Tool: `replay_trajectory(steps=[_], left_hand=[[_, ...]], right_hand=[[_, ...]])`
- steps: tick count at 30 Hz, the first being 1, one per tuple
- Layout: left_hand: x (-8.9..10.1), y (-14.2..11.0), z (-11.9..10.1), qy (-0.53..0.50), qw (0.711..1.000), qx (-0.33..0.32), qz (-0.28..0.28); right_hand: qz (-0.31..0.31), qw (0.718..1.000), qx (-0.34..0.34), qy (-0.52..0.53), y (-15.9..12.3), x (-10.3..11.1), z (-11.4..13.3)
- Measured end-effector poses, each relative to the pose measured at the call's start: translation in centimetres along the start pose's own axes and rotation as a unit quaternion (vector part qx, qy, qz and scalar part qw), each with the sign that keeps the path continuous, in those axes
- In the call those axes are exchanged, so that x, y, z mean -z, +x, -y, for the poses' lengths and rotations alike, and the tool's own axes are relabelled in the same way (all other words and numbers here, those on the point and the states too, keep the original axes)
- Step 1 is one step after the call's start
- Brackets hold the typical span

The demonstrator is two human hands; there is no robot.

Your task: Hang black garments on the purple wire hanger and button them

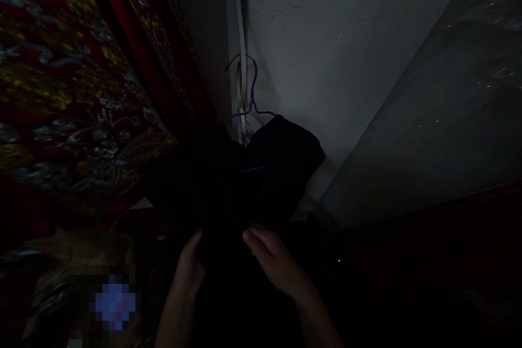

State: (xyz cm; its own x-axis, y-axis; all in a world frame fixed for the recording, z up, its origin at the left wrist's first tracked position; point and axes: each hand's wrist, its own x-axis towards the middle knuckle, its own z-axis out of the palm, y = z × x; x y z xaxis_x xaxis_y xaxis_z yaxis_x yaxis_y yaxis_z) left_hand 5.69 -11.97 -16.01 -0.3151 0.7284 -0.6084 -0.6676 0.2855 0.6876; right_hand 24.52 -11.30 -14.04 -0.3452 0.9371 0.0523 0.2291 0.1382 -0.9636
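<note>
A black garment [285, 157] hangs from a purple hanger [253, 87], whose hook is at a pale vertical strip [240, 16] in the wall corner. The cloth is so dark that its folds and lower edge do not show. My left hand [191, 263] is at the left front of the garment, thumb up and closed on the cloth, its other fingers mostly hidden. My right hand [271, 255] is opposite it, thumb and fingers pressed together on the same garment. A gap lies between the two hands.
On the left leans a red panel [89, 65] with gold and silver decoration. Behind the hanger is a pale wall [326, 38]. A greyish shiny sheet [440, 109] slants down on the right. At lower left are pale bundled things [81, 250] and a blurred blue patch [115, 302].
</note>
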Motion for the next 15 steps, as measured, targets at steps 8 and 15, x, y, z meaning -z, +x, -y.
replay_trajectory(steps=[8, 15], left_hand=[[0.0, -0.2, -0.6, -0.01, 0.999, -0.034, -0.025], [1.6, 0.3, 1.5, 0.041, 0.996, 0.054, 0.063]], right_hand=[[-0.114, 0.993, 0.005, -0.023, -0.1, 0.6, -2.7], [-0.092, 0.994, -0.022, 0.046, 0.9, -2.2, -5.1]])
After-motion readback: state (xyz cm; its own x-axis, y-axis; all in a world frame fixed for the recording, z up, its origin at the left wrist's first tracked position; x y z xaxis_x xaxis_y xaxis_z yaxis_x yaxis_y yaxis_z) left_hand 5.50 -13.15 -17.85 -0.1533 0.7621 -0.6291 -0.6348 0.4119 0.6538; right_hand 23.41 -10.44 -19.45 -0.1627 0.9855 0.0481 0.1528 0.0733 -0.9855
